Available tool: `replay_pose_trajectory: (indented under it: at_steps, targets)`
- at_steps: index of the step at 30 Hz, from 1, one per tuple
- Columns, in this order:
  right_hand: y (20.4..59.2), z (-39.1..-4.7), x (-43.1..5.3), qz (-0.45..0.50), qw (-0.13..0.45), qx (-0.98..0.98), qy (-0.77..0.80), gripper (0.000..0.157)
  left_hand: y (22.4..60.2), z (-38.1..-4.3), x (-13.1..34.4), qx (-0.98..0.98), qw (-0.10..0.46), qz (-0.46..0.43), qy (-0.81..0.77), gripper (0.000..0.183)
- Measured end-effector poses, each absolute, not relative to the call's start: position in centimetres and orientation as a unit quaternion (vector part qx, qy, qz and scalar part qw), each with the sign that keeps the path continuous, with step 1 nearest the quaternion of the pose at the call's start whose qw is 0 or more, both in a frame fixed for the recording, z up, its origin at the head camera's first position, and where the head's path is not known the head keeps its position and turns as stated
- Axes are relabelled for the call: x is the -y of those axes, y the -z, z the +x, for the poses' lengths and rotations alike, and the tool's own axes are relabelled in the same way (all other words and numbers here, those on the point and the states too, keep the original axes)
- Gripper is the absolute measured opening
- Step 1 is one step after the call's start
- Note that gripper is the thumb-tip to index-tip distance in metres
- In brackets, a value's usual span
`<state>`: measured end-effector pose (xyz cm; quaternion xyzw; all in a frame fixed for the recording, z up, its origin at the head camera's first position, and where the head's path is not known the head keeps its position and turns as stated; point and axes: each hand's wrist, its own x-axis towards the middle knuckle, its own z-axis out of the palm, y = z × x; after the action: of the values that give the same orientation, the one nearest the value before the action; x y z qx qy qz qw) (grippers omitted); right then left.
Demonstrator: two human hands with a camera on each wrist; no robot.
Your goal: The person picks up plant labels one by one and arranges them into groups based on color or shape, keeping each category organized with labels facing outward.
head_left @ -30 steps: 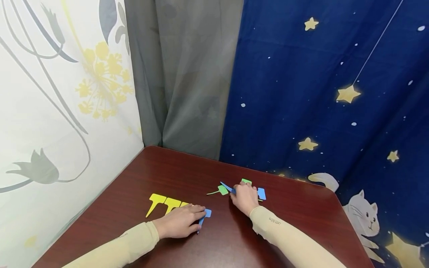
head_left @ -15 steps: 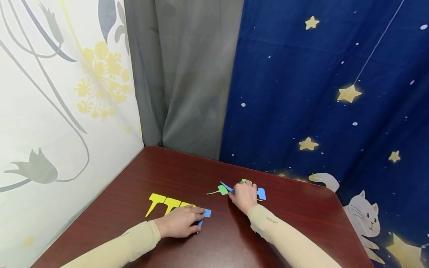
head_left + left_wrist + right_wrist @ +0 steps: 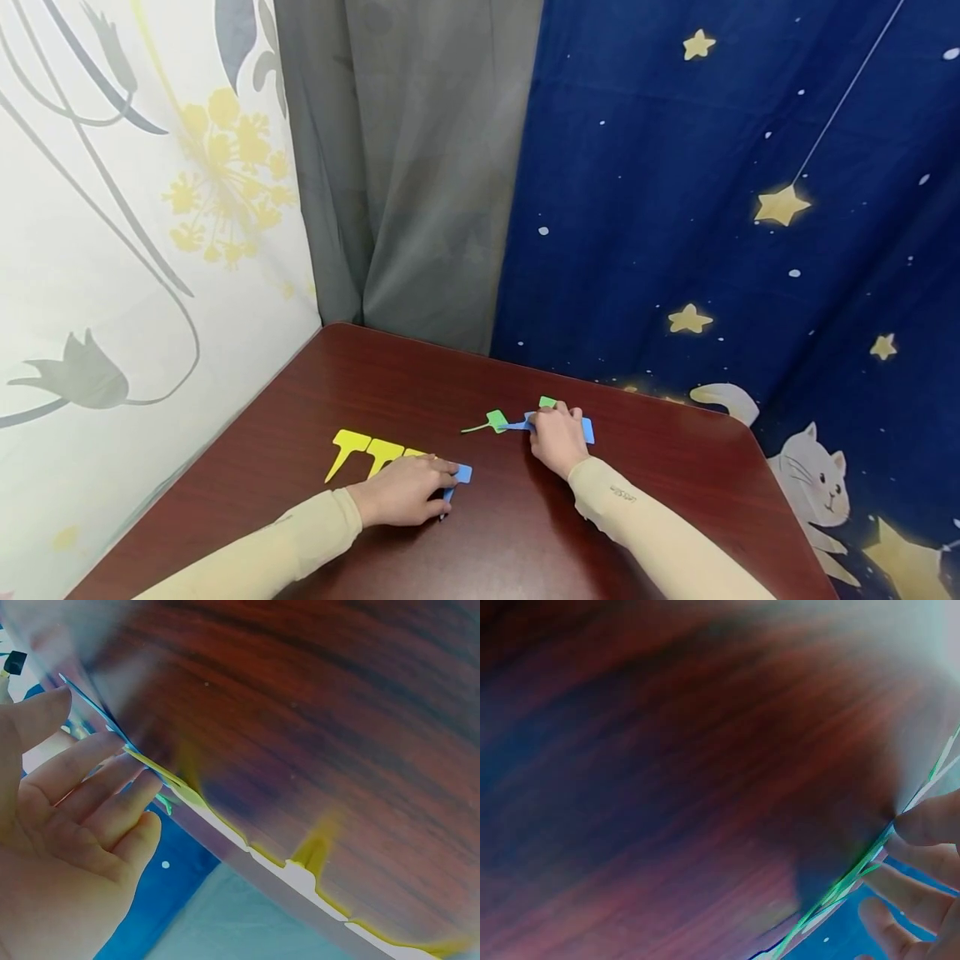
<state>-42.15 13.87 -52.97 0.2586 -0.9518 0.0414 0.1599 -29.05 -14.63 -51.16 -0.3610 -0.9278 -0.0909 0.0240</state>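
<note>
Hanging beyond the far edge of the table (image 3: 510,558), a star-printed blue curtain (image 3: 637,208) fills the right. A floral white sheet (image 3: 127,258) runs along the table's left edge; a grey curtain (image 3: 435,167) backs the far-left corner. Pale sleeves (image 3: 262,546) cover both arms. The left hand (image 3: 405,492) has relaxed fingers resting on a stemmed blue tag (image 3: 463,474), thumb at its stem, at the right end of a row of yellow tags (image 3: 386,448) that starts toward the left edge. The right hand (image 3: 558,437) bends its fingers over a cluster of blue tags (image 3: 588,430) and green tags (image 3: 496,421), inside the far edge, between the far corners; whether it pinches one cannot be told.
</note>
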Motion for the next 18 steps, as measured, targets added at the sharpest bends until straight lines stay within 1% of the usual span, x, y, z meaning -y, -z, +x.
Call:
replay_pose_trajectory:
  at_steps: [3,8,14,18]
  targets:
    - [53.1,-42.3,-14.4,0.273,0.165,0.947,-0.046,0.023,51.2,-29.1,14.7,0.929,0.027,-0.357,0.089,0.035]
    - [53.3,-42.4,-15.1,0.308,0.155,0.936,-0.071,0.032,51.2,-29.1,14.7,0.928,0.021,-0.360,0.091,0.035]
    - [53.5,-42.6,-15.5,0.355,0.147,0.919,-0.092,0.034,51.0,-29.0,14.8,0.926,0.021,-0.366,0.087,0.035]
    - [53.2,-42.7,-15.6,0.367,0.150,0.914,-0.089,0.036,51.0,-29.0,14.8,0.927,0.020,-0.365,0.085,0.036]
